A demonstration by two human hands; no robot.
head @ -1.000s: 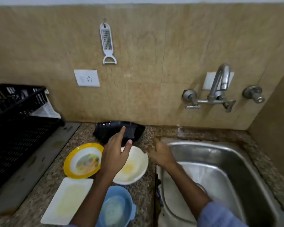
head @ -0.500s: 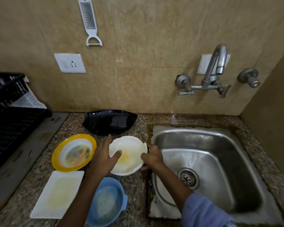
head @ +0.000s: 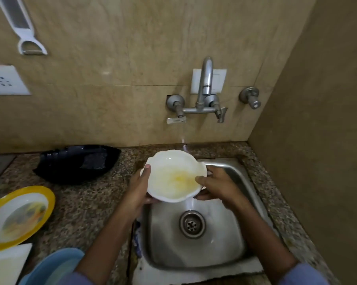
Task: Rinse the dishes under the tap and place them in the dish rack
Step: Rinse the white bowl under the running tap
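**Bowl held over sink, ready for rinse**

I see tan stone-look wall panels closing the room on the back and right, so the sink (head: 225,167) sits in a corner. A speckled granite counter (head: 87,202) runs to its left. The steel basin looks wet, and its drain (head: 192,224) is uncovered, so I judge rinse water will run off freely.

The tap (head: 206,87) is wall-mounted with its spout above the basin. I cannot tell whether water is flowing.

The queue waits on the counter within left reach: a black tray (head: 77,163) against the wall, a yellow-rimmed plate (head: 19,214), a blue bowl (head: 52,266) and a white board (head: 7,264) at the near edge, the last two cut off by the frame. A grater (head: 21,25) hangs on the wall beside a socket (head: 5,80). The dish rack is not in view.

The white bowl (head: 173,175) is held above the sink's back-left edge, clear of the counter, its yellow-smeared inside facing up and not yet under the spout. My left hand (head: 138,190) clasps the left rim, thumb on top and fingers beneath. My right hand (head: 216,186) grips the right rim the same way. I judge the two-sided grip keeps a slick bowl level
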